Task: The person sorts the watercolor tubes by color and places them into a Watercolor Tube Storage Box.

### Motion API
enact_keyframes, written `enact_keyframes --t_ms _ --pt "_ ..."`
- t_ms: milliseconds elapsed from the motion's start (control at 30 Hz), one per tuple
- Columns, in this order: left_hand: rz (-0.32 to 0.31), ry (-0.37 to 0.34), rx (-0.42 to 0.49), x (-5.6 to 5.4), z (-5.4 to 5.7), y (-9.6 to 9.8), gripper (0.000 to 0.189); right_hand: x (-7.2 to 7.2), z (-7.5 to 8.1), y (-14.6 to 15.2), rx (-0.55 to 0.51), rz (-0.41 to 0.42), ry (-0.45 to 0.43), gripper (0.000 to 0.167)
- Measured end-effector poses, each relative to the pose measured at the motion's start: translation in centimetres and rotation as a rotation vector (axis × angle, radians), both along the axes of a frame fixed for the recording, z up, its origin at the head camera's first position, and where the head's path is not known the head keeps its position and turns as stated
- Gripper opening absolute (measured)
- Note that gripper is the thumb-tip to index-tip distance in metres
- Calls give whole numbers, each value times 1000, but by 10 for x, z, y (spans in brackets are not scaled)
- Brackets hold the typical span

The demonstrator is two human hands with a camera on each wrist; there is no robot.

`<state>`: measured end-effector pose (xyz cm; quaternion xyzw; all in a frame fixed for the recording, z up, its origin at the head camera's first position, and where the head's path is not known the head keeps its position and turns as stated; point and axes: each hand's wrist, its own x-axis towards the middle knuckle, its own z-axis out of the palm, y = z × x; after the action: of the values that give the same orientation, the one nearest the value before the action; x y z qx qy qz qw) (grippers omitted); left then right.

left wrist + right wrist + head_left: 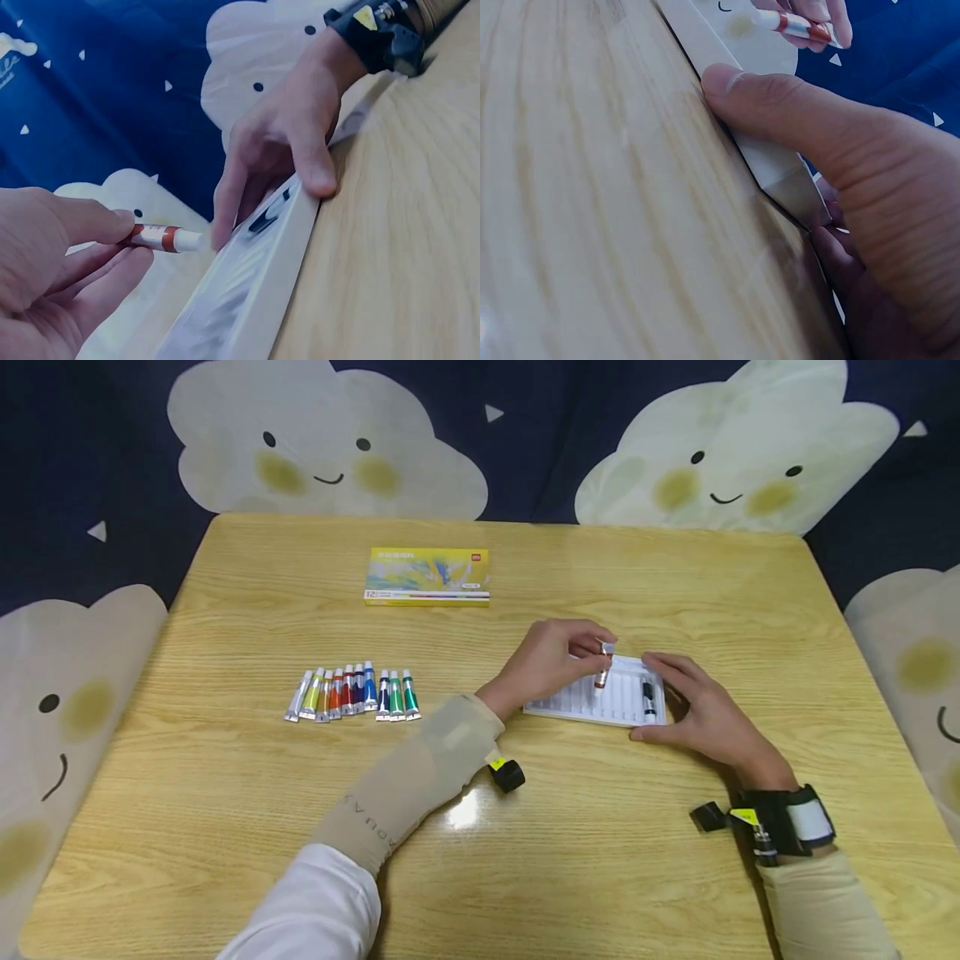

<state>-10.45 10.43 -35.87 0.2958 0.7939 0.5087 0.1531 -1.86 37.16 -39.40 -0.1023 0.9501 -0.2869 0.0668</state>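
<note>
Thumb and fingertips of my left hand (545, 662) pinch a small paint tube (602, 673) with a red-brown band. Its white cap points down over the white slotted tray (621, 695), the crimped end up between the fingers. In the left wrist view the tube (159, 237) appears just off the tray's long side. My right hand (708, 714) grips the tray's right end, thumb (757, 94) along the near wall and fingers round the far side. A dark paint tube (649, 700) lies in the tray's rightmost slot.
To the left, several coloured paint tubes (348, 692) lie in a row on the wooden table (480, 910), caps away from me. A yellow paint box (427, 577) lies farther back. A dark cloth with cloud faces (322, 439) hangs behind the table.
</note>
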Motion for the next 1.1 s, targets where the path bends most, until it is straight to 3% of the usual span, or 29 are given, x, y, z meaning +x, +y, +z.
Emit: enact_keyframes --t_ms 167,400,667,867,1100 --pt "35 -48 29 4 0 13 29 -2 -1 1 8 2 13 110" --pt "39 -104 45 7 0 32 29 -4 0 1 7 7 19 109" --pt "53 -162 -55 8 -6 50 26 -5 0 -1 -8 19 37 106" --pt "34 -115 -122 10 -9 60 26 -2 -2 -1 -10 5 32 105" --pt "-15 3 -193 11 -17 68 28 -1 -3 2 -8 28 47 107"
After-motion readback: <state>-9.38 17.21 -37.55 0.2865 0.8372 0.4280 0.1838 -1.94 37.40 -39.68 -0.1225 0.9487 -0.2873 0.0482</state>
